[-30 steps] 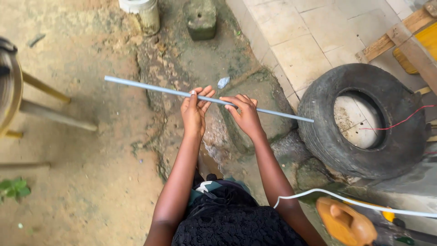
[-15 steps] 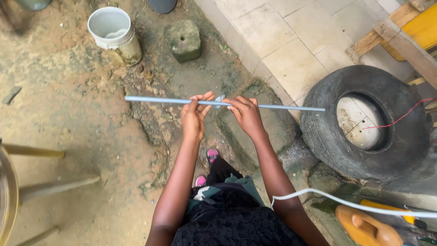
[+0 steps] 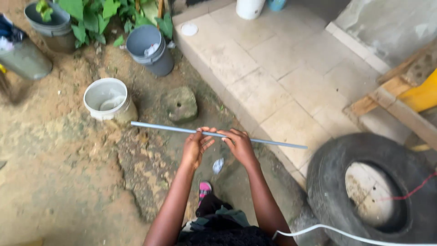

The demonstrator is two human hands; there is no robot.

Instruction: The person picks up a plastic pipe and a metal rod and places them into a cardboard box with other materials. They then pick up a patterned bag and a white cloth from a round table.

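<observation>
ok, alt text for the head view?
Both bare hands, left hand and right hand, hold a thin grey pipe level above muddy ground. A white bucket sits left, an old tyre right.

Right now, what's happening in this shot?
A person stands outdoors holding a long thin grey rod level in front of them, left hand and right hand gripping it close together near its middle. Below lie bare dirt, a white bucket, a stone block, a tiled step and an old tyre.
</observation>
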